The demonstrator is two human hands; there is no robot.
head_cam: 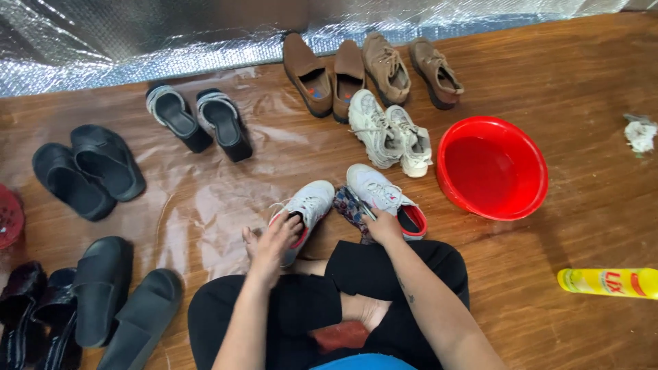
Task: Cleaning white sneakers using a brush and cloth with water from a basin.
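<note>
Black-clad knees [301,308] are nearest. One white sneaker [305,209] is grasped at its heel by the left hand [274,241]; its mate [384,197], beside the red basin [492,168], is gripped by the right hand [381,225]. Bare floor [582,233] is seen rightward.

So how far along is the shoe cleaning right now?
Done: nothing clearly; other pairs sit lined up, cleanliness unclear. In hand: left hand grips the left white sneaker, right hand touches the right white sneaker beside a patterned cloth. Left: red basin and yellow bottle untouched.
</note>
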